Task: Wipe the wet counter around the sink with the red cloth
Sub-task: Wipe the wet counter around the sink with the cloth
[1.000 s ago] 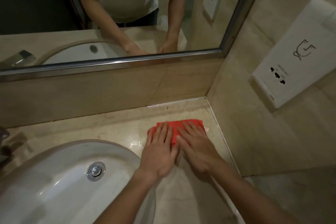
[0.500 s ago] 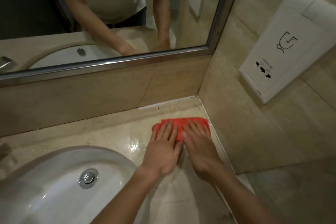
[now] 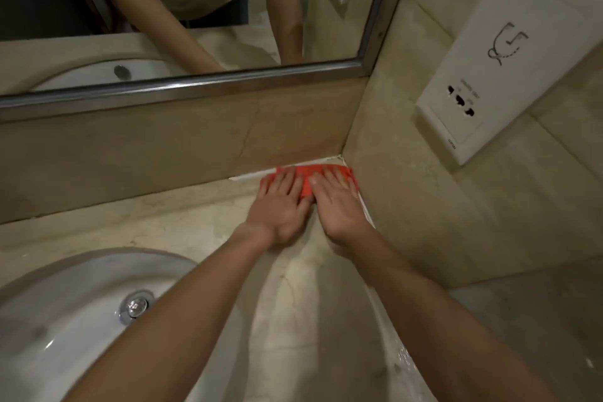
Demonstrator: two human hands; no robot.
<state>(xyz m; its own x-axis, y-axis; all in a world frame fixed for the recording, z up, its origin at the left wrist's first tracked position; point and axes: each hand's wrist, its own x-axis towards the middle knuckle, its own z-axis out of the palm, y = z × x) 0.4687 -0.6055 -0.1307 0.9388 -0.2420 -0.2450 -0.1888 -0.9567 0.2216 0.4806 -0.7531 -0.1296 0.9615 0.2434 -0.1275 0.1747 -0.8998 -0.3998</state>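
Red cloth (image 3: 308, 180): one; left hand (image 3: 280, 208), right hand (image 3: 337, 206) pressing.

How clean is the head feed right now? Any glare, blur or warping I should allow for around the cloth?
Head view: dim, warm light; soft overall, with the fingers on the red cloth slightly smeared. Wide-angle bending bows the mirror frame and stretches the forearms. Small glints on the sink and drain; no glare on the cloth. The hands shade the counter beneath them.
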